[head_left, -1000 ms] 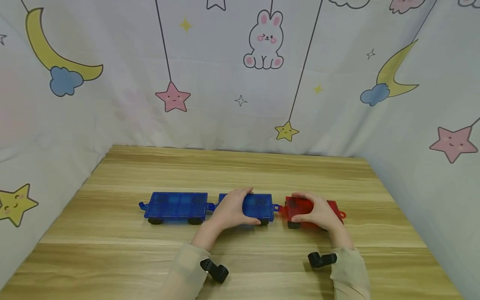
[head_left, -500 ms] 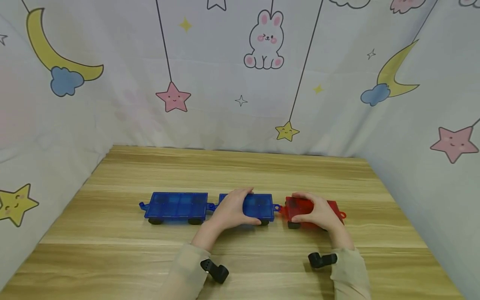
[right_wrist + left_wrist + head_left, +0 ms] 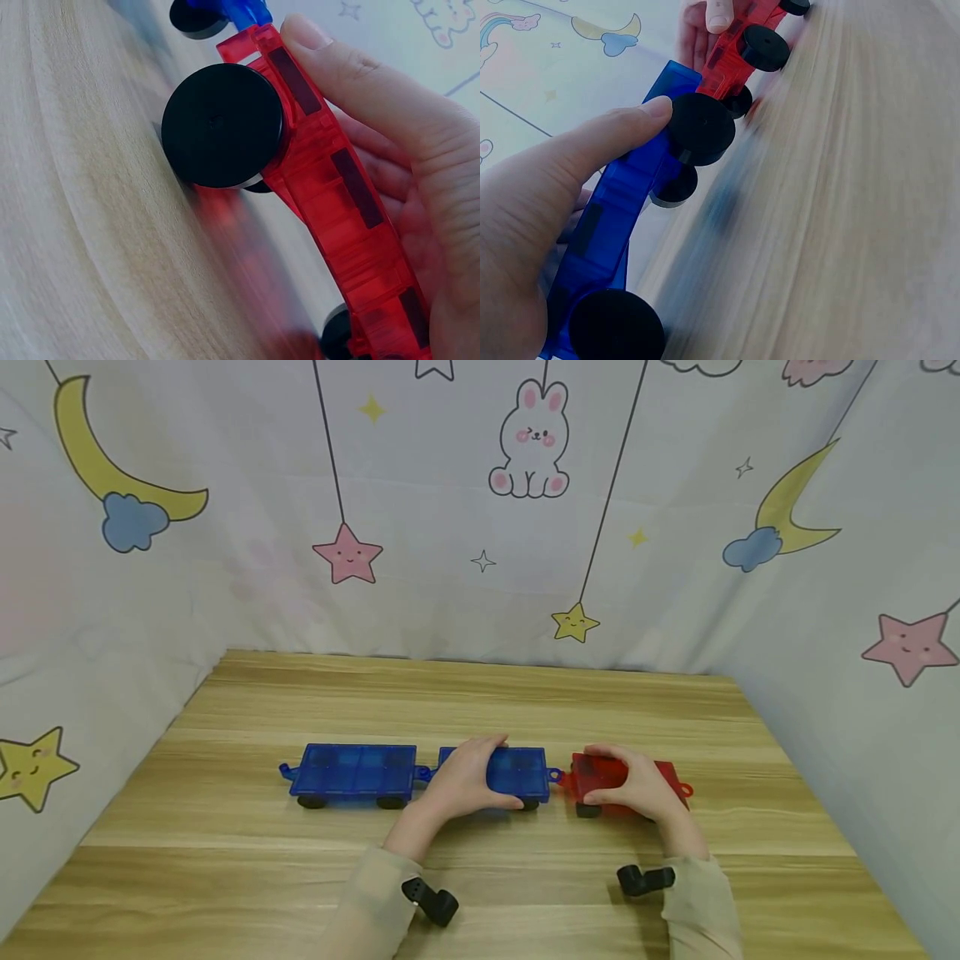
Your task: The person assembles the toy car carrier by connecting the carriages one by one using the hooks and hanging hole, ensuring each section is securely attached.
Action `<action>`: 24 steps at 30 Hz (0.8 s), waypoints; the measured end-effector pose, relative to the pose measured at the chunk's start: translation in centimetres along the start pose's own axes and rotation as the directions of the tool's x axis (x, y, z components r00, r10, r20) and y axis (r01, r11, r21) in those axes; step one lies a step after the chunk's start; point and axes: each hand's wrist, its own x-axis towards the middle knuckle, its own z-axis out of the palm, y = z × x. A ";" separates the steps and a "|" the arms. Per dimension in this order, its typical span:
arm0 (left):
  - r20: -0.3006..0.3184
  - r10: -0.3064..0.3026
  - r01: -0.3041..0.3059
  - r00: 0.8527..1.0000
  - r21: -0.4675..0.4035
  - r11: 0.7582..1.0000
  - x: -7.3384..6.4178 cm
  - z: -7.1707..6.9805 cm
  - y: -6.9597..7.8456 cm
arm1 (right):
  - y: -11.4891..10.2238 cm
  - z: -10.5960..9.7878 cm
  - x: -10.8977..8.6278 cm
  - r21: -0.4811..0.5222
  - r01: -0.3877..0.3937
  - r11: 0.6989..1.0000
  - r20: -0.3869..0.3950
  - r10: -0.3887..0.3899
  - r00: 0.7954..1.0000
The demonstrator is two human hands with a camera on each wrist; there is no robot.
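Three translucent toy train cars stand in a row on black wheels in the head view. My left hand grips the middle blue train car by its long sides, thumb on the near edge. In the same way my right hand holds the red train car at the right end. A red coupling meets the ring of the middle car. Left of my left hand is another blue train car, untouched, its front link meeting the middle car. My palms hide parts of both held cars.
The cars stand on a wood-grain table. A white cloth printed with moons, stars and a rabbit rises behind and along both sides. Black wrist cameras sit at both cuffs. A hook sticks out at the row's left end.
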 end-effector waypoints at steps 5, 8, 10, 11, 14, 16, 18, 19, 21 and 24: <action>0.001 -0.001 0.001 1.000 -0.001 1.000 0.0 0.0 0.1 | 0.0 0.0 0.0 -0.003 -0.003 1.000 0.001 0.003 1.000; 0.002 0.002 -0.002 1.000 0.000 1.000 0.0 0.0 0.1 | -0.1 0.0 0.0 -0.001 -0.003 1.000 0.002 0.003 1.000; 0.001 0.005 -0.005 1.000 0.002 1.000 0.0 0.0 0.0 | -0.1 0.0 -0.1 0.000 -0.002 1.000 0.003 0.002 1.000; 0.001 0.005 -0.005 1.000 0.005 1.000 0.0 0.0 0.0 | -0.1 0.0 -0.1 0.000 -0.002 1.000 0.004 0.002 1.000; -0.001 0.006 -0.006 1.000 0.006 1.000 0.1 0.1 0.0 | -0.1 0.0 -0.1 -0.005 -0.003 1.000 0.004 0.003 1.000; 0.000 0.005 -0.005 1.000 0.006 1.000 0.1 0.1 0.0 | -0.1 0.0 -0.1 -0.009 -0.003 1.000 0.003 0.003 1.000; 0.000 0.005 -0.005 1.000 0.002 1.000 0.0 0.1 0.0 | -0.1 0.0 -0.1 -0.011 -0.001 1.000 0.003 0.001 1.000; 0.000 0.004 -0.004 1.000 0.001 1.000 0.0 0.0 0.0 | -0.1 0.0 -0.1 -0.012 -0.001 1.000 0.004 0.001 1.000; 0.000 0.004 -0.004 1.000 -0.001 1.000 0.0 0.0 0.1 | -0.1 0.0 0.0 -0.010 -0.001 1.000 0.006 0.002 1.000; -0.001 0.004 -0.004 1.000 -0.001 1.000 -0.1 -0.1 0.1 | -0.2 0.1 0.0 -0.006 -0.007 1.000 0.011 0.007 1.000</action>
